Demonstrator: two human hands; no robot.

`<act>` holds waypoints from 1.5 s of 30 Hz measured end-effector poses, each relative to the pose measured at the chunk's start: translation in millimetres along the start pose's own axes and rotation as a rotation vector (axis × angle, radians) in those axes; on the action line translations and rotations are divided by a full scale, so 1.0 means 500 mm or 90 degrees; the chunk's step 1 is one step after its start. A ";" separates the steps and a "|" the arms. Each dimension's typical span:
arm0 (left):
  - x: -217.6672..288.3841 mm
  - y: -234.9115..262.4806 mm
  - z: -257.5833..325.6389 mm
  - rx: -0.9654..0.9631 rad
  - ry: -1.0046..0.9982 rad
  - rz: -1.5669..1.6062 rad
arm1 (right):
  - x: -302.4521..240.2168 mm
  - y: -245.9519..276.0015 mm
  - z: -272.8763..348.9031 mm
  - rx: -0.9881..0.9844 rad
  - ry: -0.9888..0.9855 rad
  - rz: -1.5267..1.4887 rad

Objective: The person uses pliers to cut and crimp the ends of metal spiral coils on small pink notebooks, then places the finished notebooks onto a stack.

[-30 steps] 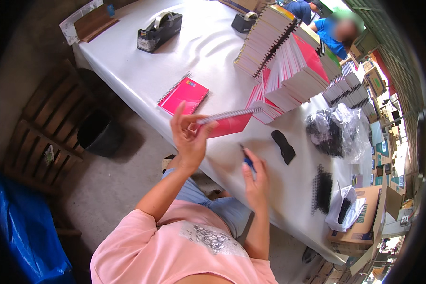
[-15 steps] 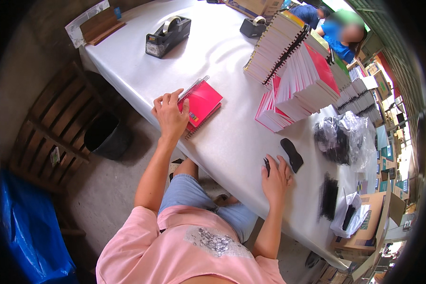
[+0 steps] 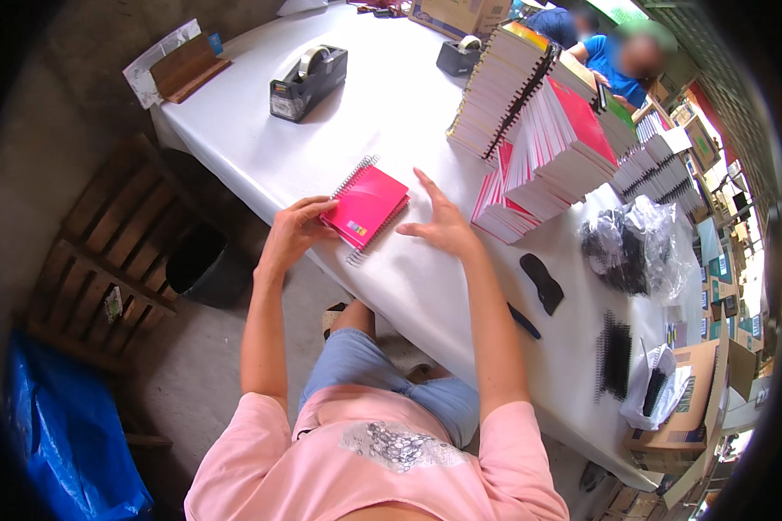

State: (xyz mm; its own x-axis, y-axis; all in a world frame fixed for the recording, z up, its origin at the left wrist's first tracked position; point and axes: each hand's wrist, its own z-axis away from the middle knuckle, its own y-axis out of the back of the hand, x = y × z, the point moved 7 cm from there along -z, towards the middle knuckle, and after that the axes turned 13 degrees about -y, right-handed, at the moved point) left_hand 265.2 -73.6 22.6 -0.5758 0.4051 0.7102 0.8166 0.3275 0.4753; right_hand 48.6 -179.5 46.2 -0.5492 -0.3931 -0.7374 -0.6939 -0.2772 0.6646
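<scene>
A small stack of red spiral notebooks (image 3: 369, 207) lies near the table's edge in front of me, with wire coils showing on two opposite sides. My left hand (image 3: 294, 233) grips its left edge, fingers bent and thumb close to the near corner. Just right of the stack, my right hand (image 3: 445, 224) is open and apart from it, thumb and fingers spread. Beside my right forearm lies a slim dark tool (image 3: 525, 322), partly hidden by the arm. Farther right is a black, narrow-waisted flat piece (image 3: 542, 283).
Tall stacks of red-covered books (image 3: 552, 152) and black-coiled books (image 3: 502, 91) stand right of centre. A tape dispenser (image 3: 308, 84) sits far left. Plastic-wrapped black coils (image 3: 621, 247), loose coils (image 3: 613, 360) and a cardboard box (image 3: 682, 391) occupy the right. Other people work beyond.
My right hand has let go of the dark tool, leaving it on the table, and moved up and left beside the notebooks. My left hand has shifted lower along their left edge.
</scene>
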 end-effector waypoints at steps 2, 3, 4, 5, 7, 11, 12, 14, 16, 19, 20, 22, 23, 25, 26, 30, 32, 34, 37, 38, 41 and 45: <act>-0.014 -0.002 0.005 0.010 -0.006 0.063 | 0.011 -0.050 -0.033 -0.114 -0.048 -0.048; -0.009 0.006 0.009 0.064 -0.030 0.016 | 0.014 -0.060 -0.047 -0.117 -0.056 -0.017; -0.010 0.006 0.011 0.065 -0.033 0.013 | 0.017 -0.064 -0.053 -0.115 -0.052 -0.019; -0.008 0.009 0.015 0.071 -0.044 0.004 | 0.014 -0.067 -0.053 -0.101 -0.038 -0.029; -0.010 0.014 0.011 0.074 -0.059 -0.003 | 0.012 -0.067 -0.060 -0.083 -0.025 -0.039; 0.000 0.008 -0.009 0.039 -0.038 0.014 | 0.022 -0.064 -0.051 -0.065 0.015 0.008; 0.001 0.006 -0.012 0.018 -0.023 0.012 | 0.007 -0.058 -0.042 -0.022 0.054 0.060; 0.004 0.010 -0.014 -0.010 -0.038 -0.019 | -0.018 -0.036 -0.022 0.001 0.026 0.098; 0.000 0.016 -0.007 0.007 -0.069 -0.048 | -0.122 0.047 0.024 0.138 0.151 0.115; -0.011 0.020 0.000 0.020 -0.044 -0.054 | -0.211 0.279 0.133 0.523 0.214 0.065; -0.004 0.025 0.000 0.034 -0.045 -0.070 | -0.220 0.374 0.169 0.616 0.146 0.054; 0.014 0.014 -0.006 0.026 -0.030 -0.019 | -0.192 0.537 0.168 0.706 -0.019 0.095; 0.034 0.026 -0.010 0.093 -0.059 -0.056 | -0.115 0.592 0.132 0.650 -0.112 0.106; 0.071 0.049 -0.016 0.203 -0.105 -0.121 | -0.025 0.583 0.069 0.330 -0.298 -0.008; 0.087 0.053 -0.023 0.204 -0.105 -0.124 | -0.026 0.535 0.056 0.213 -0.357 -0.065; 0.230 0.045 -0.062 0.258 -0.271 -0.249 | -0.045 0.569 0.057 0.295 -0.255 -0.072; 0.299 0.033 -0.079 0.273 -0.344 -0.282 | -0.042 0.592 0.052 0.302 -0.215 -0.058; 0.367 0.018 -0.085 0.280 -0.396 -0.293 | -0.086 0.587 0.082 0.451 -0.184 -0.037; 0.469 -0.037 -0.065 0.287 -0.495 -0.234 | -0.152 0.530 0.199 0.444 -0.021 -0.171; 0.503 -0.057 -0.048 0.286 -0.549 -0.178 | -0.167 0.495 0.238 0.421 0.000 -0.073; 0.519 -0.153 -0.008 0.141 -0.460 -0.300 | -0.118 0.294 0.293 0.251 -0.032 0.050; 0.365 -0.324 0.022 -0.162 -0.262 -0.318 | 0.019 0.182 0.378 0.205 -0.153 0.078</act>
State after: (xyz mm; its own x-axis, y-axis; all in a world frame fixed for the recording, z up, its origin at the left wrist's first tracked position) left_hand 27.4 -43.3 69.7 -0.8123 0.5653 0.1438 0.4049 0.3691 0.8366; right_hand -107.9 -42.8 76.7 -0.7032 -0.1799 -0.6879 -0.7059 0.0614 0.7056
